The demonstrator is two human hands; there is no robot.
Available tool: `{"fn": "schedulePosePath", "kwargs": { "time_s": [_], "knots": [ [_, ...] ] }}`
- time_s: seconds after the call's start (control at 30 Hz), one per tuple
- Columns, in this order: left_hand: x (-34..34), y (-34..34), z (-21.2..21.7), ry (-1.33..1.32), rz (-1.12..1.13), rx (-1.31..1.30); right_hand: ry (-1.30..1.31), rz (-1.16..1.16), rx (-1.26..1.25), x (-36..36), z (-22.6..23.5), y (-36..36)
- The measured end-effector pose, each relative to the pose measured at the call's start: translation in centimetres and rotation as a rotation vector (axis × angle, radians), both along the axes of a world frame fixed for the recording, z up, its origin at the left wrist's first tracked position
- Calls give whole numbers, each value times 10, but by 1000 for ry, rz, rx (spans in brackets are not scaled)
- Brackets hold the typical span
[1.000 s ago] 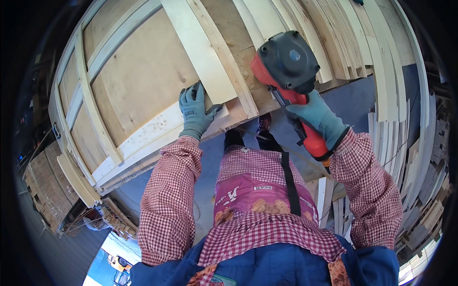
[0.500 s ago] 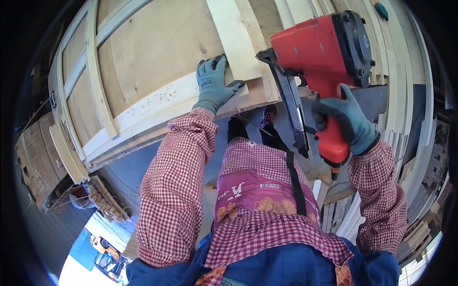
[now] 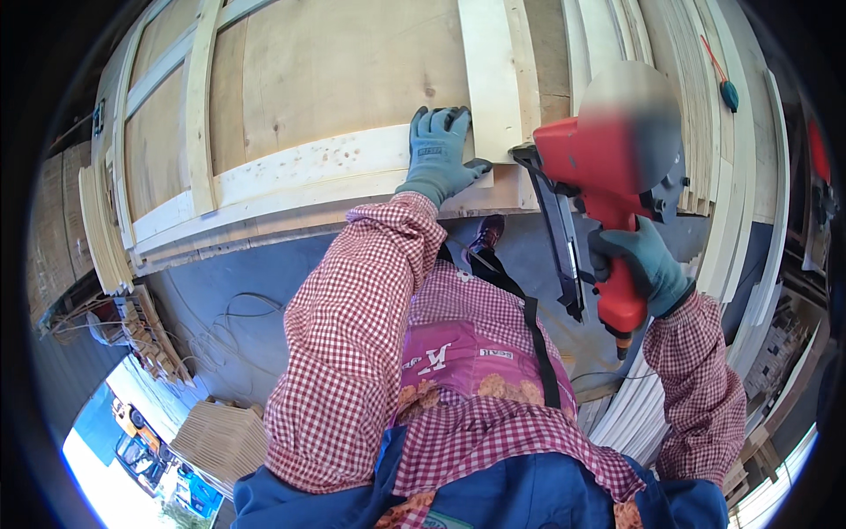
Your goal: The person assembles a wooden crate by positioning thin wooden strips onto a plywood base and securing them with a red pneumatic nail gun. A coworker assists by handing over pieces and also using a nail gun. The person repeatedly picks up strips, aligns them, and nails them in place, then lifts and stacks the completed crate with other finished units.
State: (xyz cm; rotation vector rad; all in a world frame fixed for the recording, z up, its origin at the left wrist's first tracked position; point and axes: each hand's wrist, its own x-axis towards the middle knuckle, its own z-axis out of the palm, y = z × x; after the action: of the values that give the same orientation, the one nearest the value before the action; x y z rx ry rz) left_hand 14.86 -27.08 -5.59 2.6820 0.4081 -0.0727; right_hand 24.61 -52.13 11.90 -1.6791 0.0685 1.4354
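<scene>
My left hand (image 3: pixel 438 150), in a blue-grey glove, lies flat with fingers spread on a pale wooden batten (image 3: pixel 300 167) along the near edge of a large plywood panel (image 3: pixel 344 70). An upright batten (image 3: pixel 491 75) crosses it just right of that hand. My right hand (image 3: pixel 639 260), also gloved, grips the handle of a red nail gun (image 3: pixel 608 176). The gun's black nose sits at the panel's near edge, right beside my left thumb. Its long black magazine points down toward me.
Several loose wooden slats (image 3: pixel 705 97) lie stacked to the right of the panel, with a small red-and-teal tool (image 3: pixel 721 75) on them. Stacks of boards (image 3: pixel 106 238) stand at the left. A hose or cable (image 3: pixel 220 326) curls on the grey floor below.
The view has shifted closer to the panel. The nail gun has come down from a raised position and its nose now meets the panel edge. My left hand stays pressed on the batten.
</scene>
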Motion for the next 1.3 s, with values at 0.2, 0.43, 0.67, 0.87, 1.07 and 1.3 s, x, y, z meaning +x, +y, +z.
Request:
{"fn": "schedulePosePath", "kwargs": {
  "time_s": [0.2,0.43,0.67,0.87,1.07,1.3],
  "knots": [
    [3,2,0,66,-15,-6,-31,-8,-22,-4,-4,22],
    [-4,20,10,45,-182,-142,-91,134,-29,2,4,28],
    [-22,30,13,85,-244,-43,-144,199,-119,-4,11,34],
    [-126,44,44,-228,-20,-248,-262,183,-154,-40,-7,34],
    [-297,174,61,-166,413,-14,-243,174,-92,-103,15,79],
    [-390,388,31,-35,419,255,-202,92,-111,-207,15,235]
  ]
}}
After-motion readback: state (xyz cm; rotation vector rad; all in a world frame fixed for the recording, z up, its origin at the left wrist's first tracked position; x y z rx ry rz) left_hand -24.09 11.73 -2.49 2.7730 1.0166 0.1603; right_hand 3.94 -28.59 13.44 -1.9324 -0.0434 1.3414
